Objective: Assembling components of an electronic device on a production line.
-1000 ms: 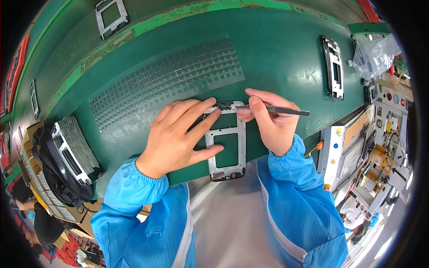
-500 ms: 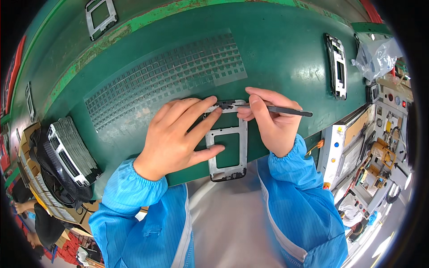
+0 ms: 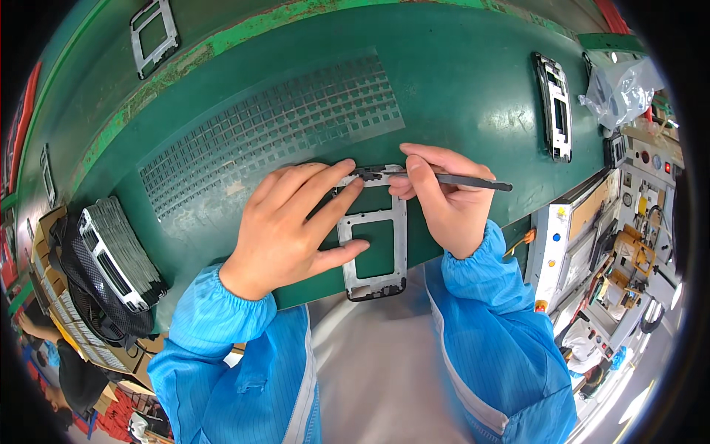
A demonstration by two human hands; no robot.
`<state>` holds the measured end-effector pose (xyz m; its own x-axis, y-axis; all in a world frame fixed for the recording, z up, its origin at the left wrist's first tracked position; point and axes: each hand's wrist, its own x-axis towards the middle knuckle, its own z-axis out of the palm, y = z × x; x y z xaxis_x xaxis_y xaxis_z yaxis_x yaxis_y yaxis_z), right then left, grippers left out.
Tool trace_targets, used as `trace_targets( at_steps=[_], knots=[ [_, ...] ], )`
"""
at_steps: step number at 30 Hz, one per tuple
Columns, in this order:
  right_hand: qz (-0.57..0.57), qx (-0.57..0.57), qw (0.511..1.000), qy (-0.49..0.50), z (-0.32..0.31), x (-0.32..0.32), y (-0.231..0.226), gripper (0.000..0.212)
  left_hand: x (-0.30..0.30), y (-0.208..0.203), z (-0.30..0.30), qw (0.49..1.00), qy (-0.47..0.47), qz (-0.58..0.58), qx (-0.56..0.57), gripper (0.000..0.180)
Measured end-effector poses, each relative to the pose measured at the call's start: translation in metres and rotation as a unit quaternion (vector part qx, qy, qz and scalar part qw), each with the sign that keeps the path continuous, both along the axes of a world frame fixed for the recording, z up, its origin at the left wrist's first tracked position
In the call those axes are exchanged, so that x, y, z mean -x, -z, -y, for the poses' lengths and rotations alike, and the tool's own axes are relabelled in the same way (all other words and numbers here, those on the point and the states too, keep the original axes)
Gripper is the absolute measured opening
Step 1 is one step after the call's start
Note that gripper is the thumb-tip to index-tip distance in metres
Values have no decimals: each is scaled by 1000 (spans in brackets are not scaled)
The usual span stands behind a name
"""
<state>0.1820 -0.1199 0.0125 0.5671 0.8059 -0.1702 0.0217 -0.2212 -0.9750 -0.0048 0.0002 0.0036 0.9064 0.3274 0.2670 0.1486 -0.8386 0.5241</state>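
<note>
Little is changing: at the green table's near edge, where the metal frame is lying, the left hand is resting on it, fingers apart, the right hand still clamping dark tweezers, so close work is seemingly continuing.

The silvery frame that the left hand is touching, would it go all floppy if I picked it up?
Probably stiff: the silvery frame has straight-looking sides and a crossbar. It's likely light for its size, since green tabletop shows through two big openings. Its near end seems to poke past the tabletop's edge, so a push that way might tip it.
</note>
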Motion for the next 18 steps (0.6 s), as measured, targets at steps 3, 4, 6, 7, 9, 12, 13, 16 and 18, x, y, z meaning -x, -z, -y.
trace_targets(
  at_steps=[3,4,6,7,9,12,13,16,18],
  knots=[
    [3,2,1000,0,0,0,0,16,0,1,0,1000,-2,1,-9,60],
    [5,2,1000,-2,0,0,0,16,-1,1,1,1000,-1,1,-9,60],
    [7,3,1000,-3,1,0,0,16,-2,1,1,1000,-4,1,-22,61],
    [10,6,1000,-4,1,0,0,16,-3,0,2,1000,-3,1,-23,61],
    [9,-2,1000,-5,1,0,1,16,-6,-1,3,999,-12,-5,-30,63],
    [15,-10,1000,-9,2,-1,3,16,-5,0,5,999,-14,-12,-30,65],
    [22,-11,1000,-13,3,-1,3,15,-6,-2,6,999,-13,-12,-32,65],
    [9,-37,998,45,11,1,-1,16,-6,-8,11,999,-7,-21,-38,63],
    [34,-70,992,94,25,-7,-3,17,-11,-6,9,999,-10,-16,-44,64]
  ],
)
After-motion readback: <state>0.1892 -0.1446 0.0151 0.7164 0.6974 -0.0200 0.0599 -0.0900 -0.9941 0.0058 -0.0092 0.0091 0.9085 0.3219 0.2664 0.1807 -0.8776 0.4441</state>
